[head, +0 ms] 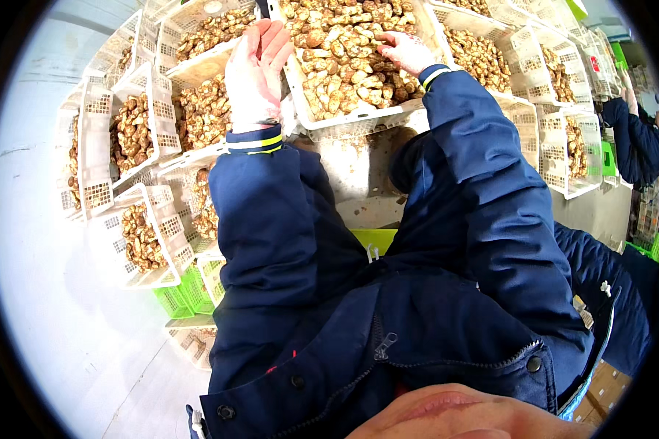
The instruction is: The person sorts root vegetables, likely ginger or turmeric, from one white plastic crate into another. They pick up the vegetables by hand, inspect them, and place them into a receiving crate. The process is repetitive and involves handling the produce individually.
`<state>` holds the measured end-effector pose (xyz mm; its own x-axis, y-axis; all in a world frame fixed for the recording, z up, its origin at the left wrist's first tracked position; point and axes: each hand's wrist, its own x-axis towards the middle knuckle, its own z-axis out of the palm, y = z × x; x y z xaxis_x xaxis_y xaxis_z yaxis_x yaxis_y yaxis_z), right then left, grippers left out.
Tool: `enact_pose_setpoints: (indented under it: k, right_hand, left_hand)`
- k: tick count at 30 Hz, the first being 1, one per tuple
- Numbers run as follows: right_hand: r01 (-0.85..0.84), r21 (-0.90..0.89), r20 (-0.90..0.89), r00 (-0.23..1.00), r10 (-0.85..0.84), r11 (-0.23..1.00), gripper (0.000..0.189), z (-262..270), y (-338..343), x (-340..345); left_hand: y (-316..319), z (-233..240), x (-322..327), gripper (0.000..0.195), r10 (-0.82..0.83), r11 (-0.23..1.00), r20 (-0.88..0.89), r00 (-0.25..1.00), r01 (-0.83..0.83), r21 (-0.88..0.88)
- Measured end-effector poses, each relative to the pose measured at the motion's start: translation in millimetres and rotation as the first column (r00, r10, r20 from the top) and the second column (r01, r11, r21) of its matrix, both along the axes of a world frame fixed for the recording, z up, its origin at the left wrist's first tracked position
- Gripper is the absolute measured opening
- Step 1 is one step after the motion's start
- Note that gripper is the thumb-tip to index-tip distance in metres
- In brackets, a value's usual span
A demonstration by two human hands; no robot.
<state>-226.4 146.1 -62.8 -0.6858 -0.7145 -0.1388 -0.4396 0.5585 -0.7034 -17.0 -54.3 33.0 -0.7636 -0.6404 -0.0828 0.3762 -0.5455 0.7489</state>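
A white perforated plastic crate (357, 116) full of brown-and-cream mushrooms (343, 60) stands directly in front of me. My left hand (259, 71) is palm up at the crate's left side, fingers extended and nothing in it. Over the right part of the mushroom heap is my right hand (409, 52), its thumb and forefinger slightly apart, pointing left. Nothing shows between those fingertips; whether they touch the mushrooms below is unclear.
More white crates of mushrooms flank me, including a left crate (143, 236) and a right crate (568, 148). Green crates (184, 296) stand lower left. Another person's dark sleeve (634, 142) is at far right. Cardboard boxes (604, 389) lie at lower right.
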Motion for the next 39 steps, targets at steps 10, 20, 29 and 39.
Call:
enact_pose_setpoints:
  k: [10,20,29,39]
  right_hand:
    - [-0.338,0.072,-0.452,0.827,0.333,0.938,0.032,1,-63,59]
    - [-0.484,0.42,-0.697,0.369,0.614,0.768,0.021,-37,-102,97]
    - [-0.036,-0.552,0.435,0.84,0.325,0.833,0.06,41,-66,67]
    - [0.391,-0.766,0.641,0.523,0.562,0.51,0.062,96,-17,72]
  left_hand:
    - [-9,3,3,0.033,0.112,0.992,0.012,0.994,-0.113,0.048]
    - [-15,-8,4,0.039,0.045,0.999,0.004,0.999,-0.045,-0.019]
    - [0,5,2,0.036,0.073,0.997,-0.012,0.997,-0.073,0.0]
    - [9,2,7,0.039,-0.057,0.998,0.041,0.998,0.056,0.016]
